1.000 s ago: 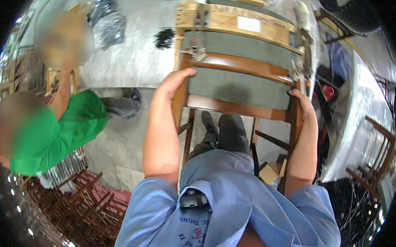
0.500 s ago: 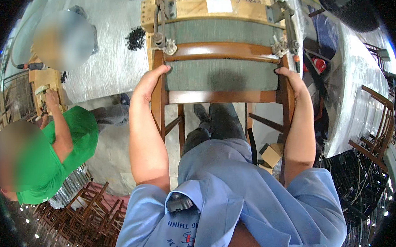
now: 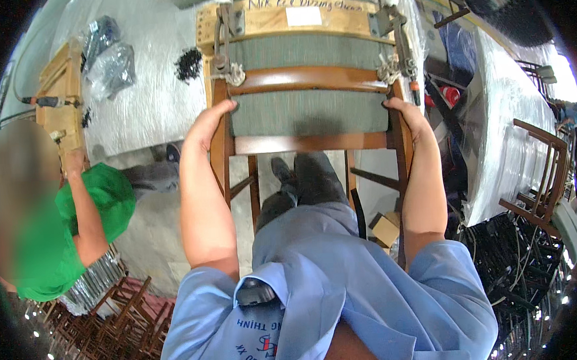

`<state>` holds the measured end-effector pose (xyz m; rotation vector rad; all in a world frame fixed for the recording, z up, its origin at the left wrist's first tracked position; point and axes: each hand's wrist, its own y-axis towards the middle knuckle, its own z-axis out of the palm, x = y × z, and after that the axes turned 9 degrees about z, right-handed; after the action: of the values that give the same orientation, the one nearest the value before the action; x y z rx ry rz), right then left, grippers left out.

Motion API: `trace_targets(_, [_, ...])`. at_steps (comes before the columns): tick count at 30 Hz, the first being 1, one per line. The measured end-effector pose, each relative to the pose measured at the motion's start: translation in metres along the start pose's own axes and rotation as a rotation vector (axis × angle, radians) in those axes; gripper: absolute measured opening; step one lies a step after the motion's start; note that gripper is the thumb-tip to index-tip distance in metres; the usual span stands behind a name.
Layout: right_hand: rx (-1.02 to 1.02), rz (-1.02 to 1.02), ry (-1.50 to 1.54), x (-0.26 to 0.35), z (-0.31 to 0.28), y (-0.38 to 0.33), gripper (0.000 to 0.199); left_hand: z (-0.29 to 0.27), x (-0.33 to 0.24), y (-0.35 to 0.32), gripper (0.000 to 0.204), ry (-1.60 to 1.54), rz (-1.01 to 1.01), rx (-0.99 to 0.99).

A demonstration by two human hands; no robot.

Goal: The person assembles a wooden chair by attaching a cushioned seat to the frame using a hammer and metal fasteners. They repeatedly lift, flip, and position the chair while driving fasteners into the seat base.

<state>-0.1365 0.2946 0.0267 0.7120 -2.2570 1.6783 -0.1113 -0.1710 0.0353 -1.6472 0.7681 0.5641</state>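
A brown wooden chair (image 3: pixel 312 142) lies in front of me, with its side posts running toward my body. My left hand (image 3: pixel 214 122) is wrapped round the left post, thumb on the inner side. Likewise, my right hand (image 3: pixel 409 117) grips the right post at about the same height. Between the posts shows a grey-green padded surface (image 3: pixel 308 115), crossed by a curved brown rail (image 3: pixel 310 79). Beyond the rail is a light wooden jig (image 3: pixel 266 26), with a metal toggle clamp at each end. The fingers under the posts are hidden.
On the left, a co-worker in a green shirt (image 3: pixel 99 198) bends over a wooden frame (image 3: pixel 58 74) with a power driver. A plastic-covered table (image 3: pixel 163 114) carries dark screws (image 3: pixel 188 63) and plastic bags (image 3: pixel 111 69). Chairs (image 3: pixel 539 175) stand at right; a cardboard box (image 3: pixel 386 230) is below.
The chair, jig and my hands appear slightly farther left as the view shifts. Both hands keep their hold on the posts. The co-worker's head has moved away from the wrapped table.
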Motion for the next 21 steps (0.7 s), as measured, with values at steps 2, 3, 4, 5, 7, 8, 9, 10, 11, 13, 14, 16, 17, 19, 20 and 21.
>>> trace_targets(2, [-0.024,0.004,0.016,0.018,0.009,-0.019,0.057,-0.007,0.017,0.011,0.081,0.001,0.025,0.051])
trace_targets(3, [0.003,0.036,0.050,0.025,0.009,-0.023,0.057,-0.011,0.022,0.022,0.082,-0.052,0.008,0.063])
trace_targets(4, [0.035,0.095,0.073,0.017,0.012,-0.023,0.057,-0.012,0.032,0.024,0.082,-0.109,-0.037,0.076])
trace_targets(5, [0.125,0.102,0.137,0.005,0.002,-0.008,0.058,-0.005,0.002,0.002,0.082,-0.065,-0.109,0.079])
trace_targets(7, [-0.004,0.056,-0.049,-0.023,-0.002,0.007,0.058,-0.002,0.024,-0.002,0.081,-0.032,-0.061,0.054])
trace_targets(8, [-0.071,-0.016,-0.126,-0.008,-0.004,0.012,0.057,-0.004,0.020,0.005,0.080,-0.015,0.009,0.022])
trace_targets(9, [-0.037,-0.103,0.020,0.011,0.011,-0.021,0.059,-0.005,0.021,0.006,0.077,-0.082,0.041,0.037])
trace_targets(10, [-0.074,-0.216,-0.083,-0.020,-0.007,0.027,0.060,-0.008,0.031,0.020,0.076,-0.137,0.087,0.082])
trace_targets(11, [0.005,-0.087,-0.066,-0.004,-0.003,0.013,0.060,-0.007,0.027,0.019,0.075,-0.105,0.102,0.049])
trace_targets(13, [0.083,0.048,0.031,0.010,0.002,-0.005,0.057,-0.009,0.022,0.017,0.070,-0.149,0.020,0.064])
trace_targets(14, [0.055,0.091,0.050,0.014,0.004,-0.013,0.058,-0.005,0.004,0.003,0.067,-0.107,0.002,0.073])
trace_targets(16, [0.067,0.059,0.047,0.018,0.005,-0.019,0.059,-0.008,0.010,0.007,0.073,-0.113,0.038,0.134])
trace_targets(17, [0.059,0.045,0.039,0.018,0.004,-0.018,0.060,-0.009,0.007,0.004,0.074,-0.096,0.059,0.136])
trace_targets(19, [0.038,0.017,0.026,0.012,0.003,-0.010,0.062,-0.010,0.011,0.012,0.079,-0.084,0.017,0.127])
trace_targets(20, [0.035,0.009,0.026,0.009,0.000,-0.004,0.061,-0.007,0.008,0.009,0.080,-0.073,-0.014,0.108])
trace_targets(21, [0.032,0.000,0.028,0.007,-0.004,0.002,0.061,-0.006,0.002,0.007,0.081,-0.079,-0.036,0.100])
